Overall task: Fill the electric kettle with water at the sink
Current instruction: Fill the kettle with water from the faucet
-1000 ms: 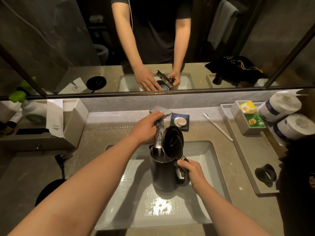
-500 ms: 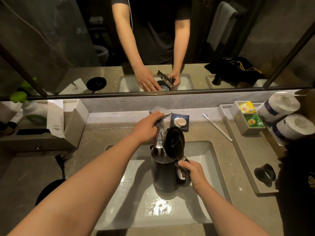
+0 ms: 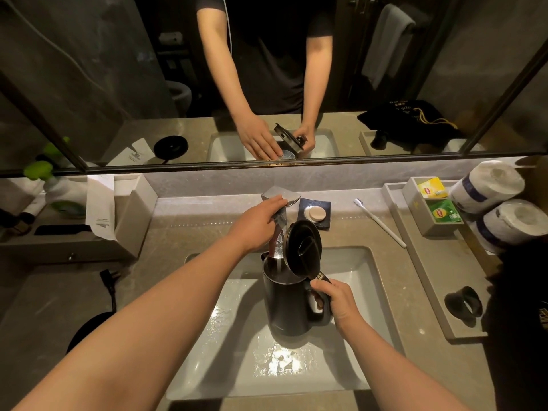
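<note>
A dark electric kettle (image 3: 289,310) is held upright over the white sink basin (image 3: 361,292), its round lid (image 3: 304,247) hinged open toward me. My right hand (image 3: 333,301) grips the kettle's handle on its right side. My left hand (image 3: 256,223) rests on the chrome faucet lever (image 3: 277,195) behind the kettle. A stream of water (image 3: 278,241) falls from the faucet into the kettle's open mouth. The basin floor in front of the kettle is wet and shiny.
The kettle's black base (image 3: 89,327) and plug (image 3: 108,277) lie on the left counter. A soap dish (image 3: 315,214), a toothbrush (image 3: 379,222), a tray (image 3: 427,280) with tea bags (image 3: 443,213), toilet rolls (image 3: 486,185) and a black cup (image 3: 464,304) stand right. A tissue box (image 3: 130,212) sits left.
Both hands and the kettle stay almost in place. Water keeps running into the kettle.
</note>
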Tool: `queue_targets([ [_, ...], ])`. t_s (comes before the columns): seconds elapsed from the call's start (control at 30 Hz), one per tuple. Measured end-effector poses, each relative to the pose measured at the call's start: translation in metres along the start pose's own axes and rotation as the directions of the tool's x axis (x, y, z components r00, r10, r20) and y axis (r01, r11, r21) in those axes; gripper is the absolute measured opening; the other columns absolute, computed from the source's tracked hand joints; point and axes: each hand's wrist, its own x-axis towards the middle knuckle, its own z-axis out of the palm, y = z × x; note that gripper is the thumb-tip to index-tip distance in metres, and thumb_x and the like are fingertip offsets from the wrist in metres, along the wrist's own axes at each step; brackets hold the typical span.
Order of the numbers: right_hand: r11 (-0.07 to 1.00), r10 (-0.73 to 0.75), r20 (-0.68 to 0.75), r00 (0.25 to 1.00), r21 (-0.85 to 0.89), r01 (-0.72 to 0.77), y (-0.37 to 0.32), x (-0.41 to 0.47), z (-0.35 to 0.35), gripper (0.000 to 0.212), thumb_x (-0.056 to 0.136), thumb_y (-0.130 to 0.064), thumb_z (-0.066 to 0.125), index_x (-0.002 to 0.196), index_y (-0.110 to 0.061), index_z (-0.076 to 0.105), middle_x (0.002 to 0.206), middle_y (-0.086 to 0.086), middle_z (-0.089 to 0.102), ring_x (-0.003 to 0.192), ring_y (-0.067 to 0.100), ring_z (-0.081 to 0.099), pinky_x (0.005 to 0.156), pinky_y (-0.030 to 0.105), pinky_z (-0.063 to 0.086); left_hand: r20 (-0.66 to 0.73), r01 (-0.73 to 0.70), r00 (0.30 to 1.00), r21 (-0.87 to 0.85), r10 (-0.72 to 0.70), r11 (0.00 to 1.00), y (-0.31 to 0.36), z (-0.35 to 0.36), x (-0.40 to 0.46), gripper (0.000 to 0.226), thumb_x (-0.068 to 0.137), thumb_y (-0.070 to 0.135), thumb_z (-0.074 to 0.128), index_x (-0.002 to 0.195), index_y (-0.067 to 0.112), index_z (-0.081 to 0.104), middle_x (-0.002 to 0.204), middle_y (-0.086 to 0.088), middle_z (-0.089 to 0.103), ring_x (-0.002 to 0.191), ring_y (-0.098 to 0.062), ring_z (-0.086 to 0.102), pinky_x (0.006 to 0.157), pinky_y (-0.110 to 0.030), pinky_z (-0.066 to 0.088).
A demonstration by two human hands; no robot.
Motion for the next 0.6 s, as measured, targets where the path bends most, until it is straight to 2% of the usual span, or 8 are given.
queue_targets([
  [0.17,1.0,-0.003,-0.006,1.0,0.001,0.003,0.0008,-0.0008,-0.0009,0.021,0.06,-0.037,0.074,0.049,-0.02,0.069,0.052,-0.002,0.065,0.049,0.006,0.06,0.053,0.024,0.049,0.003,0.0,1.0,0.017,0.0,1.0,-0.0024,0.0014,-0.0005,0.06,0.087,0.007,0.044,0.142,0.031,0.036,0.154,0.006,0.031,0.138,-0.018,0.031,0.109,-0.035,0.027],
  [0.6,1.0,0.0,-0.04,0.999,0.014,0.0,0.0005,-0.0052,0.0024,0.018,0.064,-0.032,0.073,0.052,-0.019,0.07,0.054,-0.002,0.067,0.055,0.012,0.061,0.056,0.026,0.05,0.003,0.015,1.0,-0.009,-0.015,1.0,-0.0011,0.0023,-0.0021,0.061,0.087,0.008,0.046,0.143,0.03,0.035,0.154,0.007,0.029,0.138,-0.016,0.03,0.111,-0.035,0.027],
])
